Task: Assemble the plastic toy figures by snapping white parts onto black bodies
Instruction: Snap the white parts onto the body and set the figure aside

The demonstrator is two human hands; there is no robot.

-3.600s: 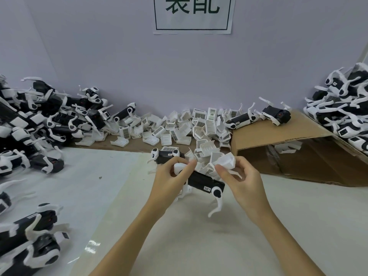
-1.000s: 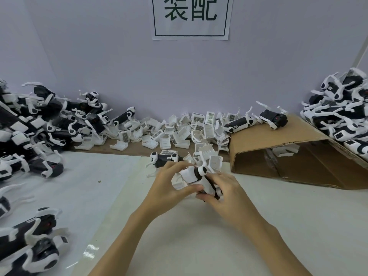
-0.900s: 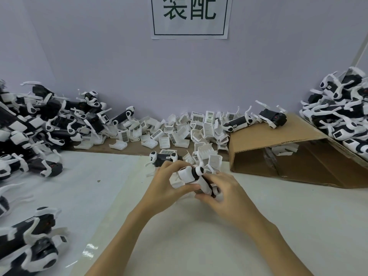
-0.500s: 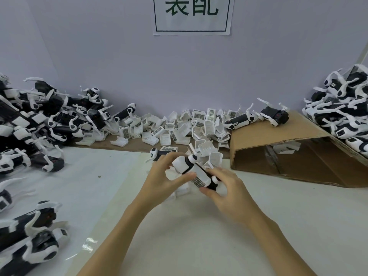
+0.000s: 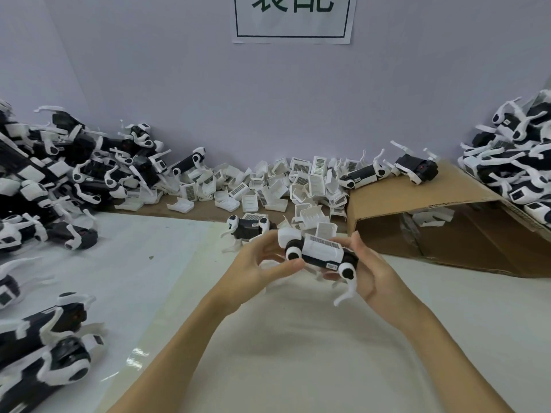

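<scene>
Head view. A black-bodied toy figure [image 5: 320,255] is held level above the white table [image 5: 298,353], between two hands. A white cover [image 5: 322,248] with a barcode label on top sits on the figure's back; whether it is fully seated cannot be told. The left hand [image 5: 262,263] grips the figure's left end, thumb beneath and fingers curled round the far side, next to a round white joint with a black centre. The right hand [image 5: 372,269] grips the right end, fingers curled round the back and top edge of the cover, palm facing the figure. A second round joint lies beside this palm, and a thin white leg [image 5: 346,293] hangs down from it, free of the table. The figure thus spans the gap between the two grips, with its middle uncovered.

Just behind the left hand a second figure [image 5: 247,228] stands on the table. A heap of loose white covers [image 5: 268,186] lies along the back wall. A flattened cardboard box [image 5: 432,210] lies at the right, with two figures [image 5: 387,171] on its top. Piles of figures fill the left edge [image 5: 59,174] and the right edge [image 5: 518,162]. A paper sign [image 5: 293,17] hangs on the wall.
</scene>
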